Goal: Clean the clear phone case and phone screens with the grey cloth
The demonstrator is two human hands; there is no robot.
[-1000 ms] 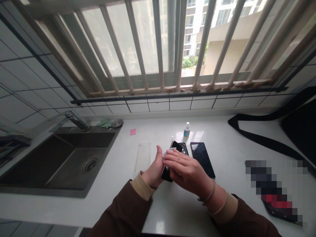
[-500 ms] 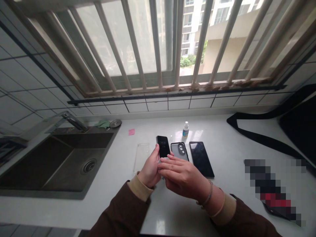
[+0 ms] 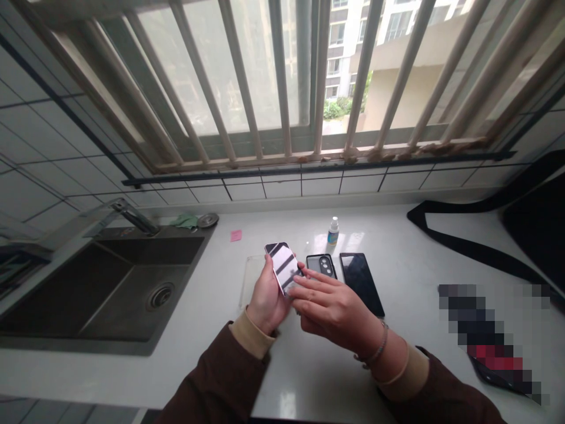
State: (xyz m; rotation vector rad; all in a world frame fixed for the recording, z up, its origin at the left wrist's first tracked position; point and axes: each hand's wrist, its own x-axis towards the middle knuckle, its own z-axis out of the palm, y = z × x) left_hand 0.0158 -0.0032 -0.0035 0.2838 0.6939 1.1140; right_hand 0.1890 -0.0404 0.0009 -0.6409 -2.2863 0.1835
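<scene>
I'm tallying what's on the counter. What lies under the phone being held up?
Under the phone, gripped in the left hand, lies a clear phone case on the counter. The right hand covers the phone's lower end and the counter beneath.

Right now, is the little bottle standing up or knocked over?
Standing up. The small bottle sits upright on the white counter, cap on top, behind the phone case.

Phone (image 3: 282, 266) in hand: dark body, screen reflecting pale grey-white; second phone (image 3: 361, 281) on counter glossy black; phone case (image 3: 321, 265) dark grey, black camera ring; counter (image 3: 397, 247) white; sticky note (image 3: 236, 235) pink; small bottle (image 3: 333, 231) white with blue label; sink (image 3: 110, 282) dark grey; sleeves (image 3: 220, 377) brown, tan cuffs.
</scene>
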